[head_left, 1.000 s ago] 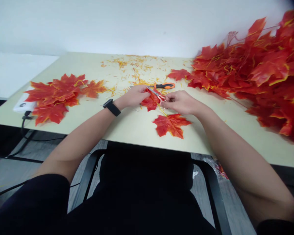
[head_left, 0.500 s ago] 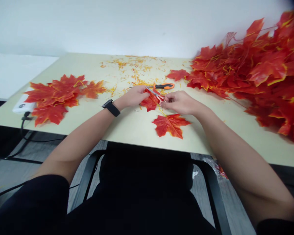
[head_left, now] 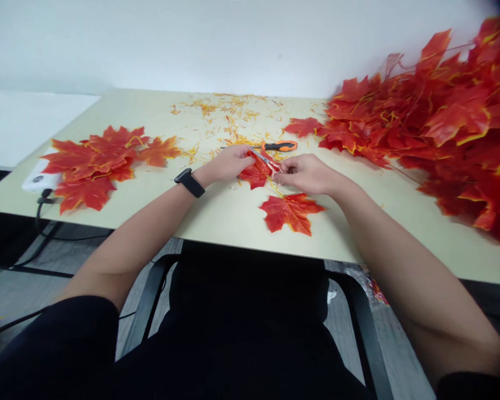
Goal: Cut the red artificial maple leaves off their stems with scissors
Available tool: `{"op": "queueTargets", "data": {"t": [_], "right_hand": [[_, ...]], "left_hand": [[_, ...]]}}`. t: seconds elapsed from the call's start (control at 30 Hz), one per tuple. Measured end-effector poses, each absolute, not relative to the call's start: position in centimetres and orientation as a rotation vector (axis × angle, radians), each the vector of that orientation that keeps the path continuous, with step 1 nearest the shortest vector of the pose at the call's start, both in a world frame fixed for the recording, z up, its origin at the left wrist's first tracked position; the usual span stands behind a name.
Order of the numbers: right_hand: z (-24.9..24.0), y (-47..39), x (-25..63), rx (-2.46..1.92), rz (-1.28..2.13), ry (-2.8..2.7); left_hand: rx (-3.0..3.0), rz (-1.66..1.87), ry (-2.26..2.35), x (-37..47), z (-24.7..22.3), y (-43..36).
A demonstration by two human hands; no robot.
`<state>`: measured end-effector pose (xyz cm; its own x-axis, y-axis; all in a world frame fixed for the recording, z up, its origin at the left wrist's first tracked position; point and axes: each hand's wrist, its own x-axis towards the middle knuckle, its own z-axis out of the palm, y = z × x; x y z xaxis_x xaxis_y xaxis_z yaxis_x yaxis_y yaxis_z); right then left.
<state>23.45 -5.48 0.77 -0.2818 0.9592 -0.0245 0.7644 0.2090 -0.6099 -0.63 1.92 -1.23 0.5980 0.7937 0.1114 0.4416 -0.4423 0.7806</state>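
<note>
My left hand (head_left: 232, 162) pinches the upper left part of a red leaf (head_left: 255, 174) above the table. Scissors (head_left: 266, 161) lie across that leaf's upper edge, their blades pointing toward my left fingers. The handles are in my right hand (head_left: 304, 173), whose fingers are closed round them. Just below, a second red leaf (head_left: 291, 213) lies flat near the table's front edge, its yellow stem reaching up toward the held leaf. Behind the hands lies an orange and black tool (head_left: 279, 146).
Yellow and orange scraps (head_left: 233, 133) are scattered over the table's (head_left: 216, 216) back half. Stacked leaves (head_left: 95, 161) lie at the left beside a white power strip (head_left: 39, 180) with a black cable. A big heap of red leaves (head_left: 433, 122) covers the right side.
</note>
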Motion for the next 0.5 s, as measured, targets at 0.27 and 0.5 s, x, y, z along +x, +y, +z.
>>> {"op": "queueTargets", "data": {"t": [0.27, 0.5], "right_hand": [[0.77, -5.52, 23.46, -1.609, 0.758, -2.13], [0.86, -5.59, 23.49, -1.6, 0.76, -2.134]], "left_hand": [[2.097, 0.57, 1.025, -0.57, -0.82, 1.73], [2.115, 0.565, 1.027, -0.6, -0.66, 1.58]]}}
